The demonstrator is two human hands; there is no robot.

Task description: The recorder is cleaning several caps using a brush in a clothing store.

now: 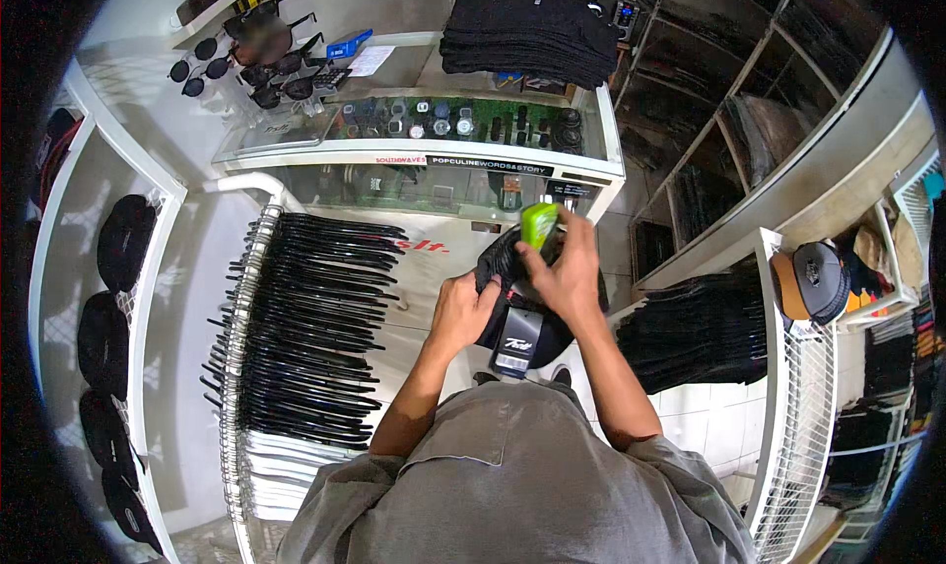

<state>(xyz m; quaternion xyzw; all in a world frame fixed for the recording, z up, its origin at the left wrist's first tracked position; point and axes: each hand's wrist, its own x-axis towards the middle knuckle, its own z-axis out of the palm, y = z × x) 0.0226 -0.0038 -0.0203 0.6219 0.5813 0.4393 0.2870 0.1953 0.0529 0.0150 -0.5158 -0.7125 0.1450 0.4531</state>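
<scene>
In front of my waist, my left hand [464, 314] grips the edge of a black fabric item [547, 351] that looks like a cap. A dark paper hang tag [516, 339] with writing and a barcode dangles from it. Pinched between the thumb and fingers of my right hand [570, 274] is a bright green plastic object [540, 223], held over the upper part of the black item. Its underside is hidden, so its exact kind cannot be told. My right hand covers part of the black item.
A rail of black clothes hangers [318, 327] stands at left, near wall-mounted black caps [103, 346]. Ahead is a glass display counter [606, 143] with watches, sunglasses [214, 67] and folded black garments [525, 36]. Hanging black garments [695, 331] and a white wire rack [802, 416] flank the right.
</scene>
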